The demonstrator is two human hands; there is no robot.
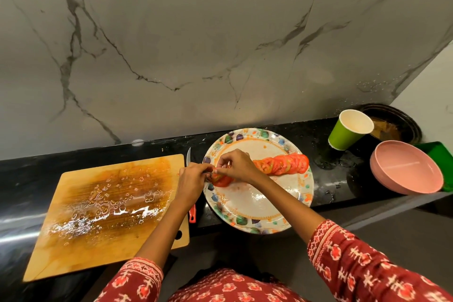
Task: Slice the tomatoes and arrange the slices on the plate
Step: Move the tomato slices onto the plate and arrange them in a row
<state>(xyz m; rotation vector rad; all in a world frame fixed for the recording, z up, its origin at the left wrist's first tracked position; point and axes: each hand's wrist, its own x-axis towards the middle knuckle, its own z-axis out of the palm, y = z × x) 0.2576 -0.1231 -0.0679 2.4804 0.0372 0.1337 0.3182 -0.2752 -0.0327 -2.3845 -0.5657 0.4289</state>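
Observation:
A round plate (259, 206) with a floral rim sits on the black counter. A row of overlapping tomato slices (284, 164) runs across its upper half. At the row's left end, my left hand (192, 179) and my right hand (236, 167) meet and pinch a small stack of tomato slices (221, 180) over the plate's left edge. A knife with a red handle (192, 213) lies between the plate and the wooden cutting board (107, 213), partly hidden under my left forearm. The board is wet with tomato juice and carries no tomato.
A green paper cup (348, 130) stands at the back right. A pink bowl (407, 171) rests beside it on a green tray (441, 157). A dark round container (397, 125) sits behind the cup. A marble wall rises behind the counter.

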